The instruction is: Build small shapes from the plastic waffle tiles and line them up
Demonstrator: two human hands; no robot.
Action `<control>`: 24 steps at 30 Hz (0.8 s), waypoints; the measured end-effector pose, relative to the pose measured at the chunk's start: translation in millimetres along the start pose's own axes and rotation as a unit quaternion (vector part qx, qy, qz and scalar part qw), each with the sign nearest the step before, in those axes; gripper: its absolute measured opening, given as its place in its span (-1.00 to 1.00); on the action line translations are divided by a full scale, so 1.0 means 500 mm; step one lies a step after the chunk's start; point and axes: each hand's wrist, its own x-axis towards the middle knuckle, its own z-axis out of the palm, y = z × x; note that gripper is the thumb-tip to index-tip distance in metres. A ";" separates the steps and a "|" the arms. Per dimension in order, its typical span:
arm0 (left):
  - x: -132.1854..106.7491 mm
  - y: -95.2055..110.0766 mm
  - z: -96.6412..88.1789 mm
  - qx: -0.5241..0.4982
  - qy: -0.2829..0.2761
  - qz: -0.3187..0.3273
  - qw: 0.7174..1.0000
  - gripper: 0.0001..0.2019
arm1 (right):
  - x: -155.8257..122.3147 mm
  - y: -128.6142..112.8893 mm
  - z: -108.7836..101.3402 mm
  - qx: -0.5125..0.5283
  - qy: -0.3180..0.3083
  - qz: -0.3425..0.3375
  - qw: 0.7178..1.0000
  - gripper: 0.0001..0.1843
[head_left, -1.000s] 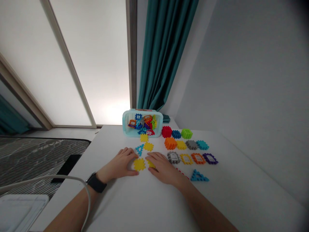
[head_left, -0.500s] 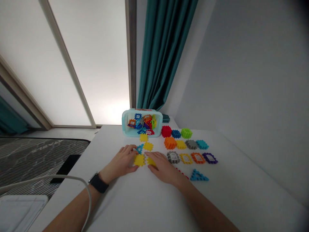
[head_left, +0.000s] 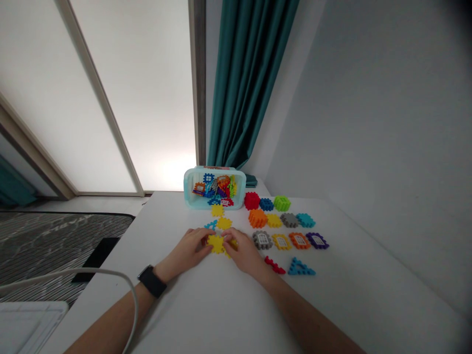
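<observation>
My left hand (head_left: pixel 189 251) grips the left edge of a yellow toothed building tile (head_left: pixel 216 244) between thumb and fingers, low over the table. My right hand (head_left: pixel 244 251) pinches a second yellow tile (head_left: pixel 233 243), which its fingers partly cover. The two tiles meet edge to edge or nearly so; whether their teeth are locked I cannot tell. Just beyond the hands lie a loose yellow tile (head_left: pixel 224 223) and a light-blue triangular piece (head_left: pixel 211 225), partly hidden by my left hand. Another yellow tile (head_left: pixel 217 210) rests farther back, against the tub.
A pale-blue tub (head_left: pixel 188 196) of mixed pieces stands at the back. Right of it are stacks of tiles, including a red stack (head_left: pixel 252 200) and an orange stack (head_left: pixel 257 218). Window tiles, a red piece (head_left: pixel 275 265) and a blue triangle stack (head_left: pixel 301 267) lie nearer. A white cable (head_left: pixel 134 295) crosses my left forearm.
My hands have drawn closer together, bringing the two yellow tiles toward each other. My right fingers have curled from lying flat into a pinch. The red piece by my right wrist shows more fully.
</observation>
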 end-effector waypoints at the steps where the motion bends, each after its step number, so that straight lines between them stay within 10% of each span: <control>1: 0.001 0.004 0.000 -0.027 0.014 -0.014 0.999 -0.68 | 0.000 -0.002 -0.001 0.010 0.005 0.003 1.000 -0.81; 12: 0.019 0.016 0.014 -0.358 0.064 -0.138 0.921 -0.63 | -0.008 -0.021 -0.010 0.048 0.053 -0.021 0.997 -0.89; 24: 0.018 0.022 -0.004 -0.411 0.022 -0.164 0.897 -0.52 | -0.011 -0.026 -0.033 -0.107 0.021 -0.241 0.964 -0.64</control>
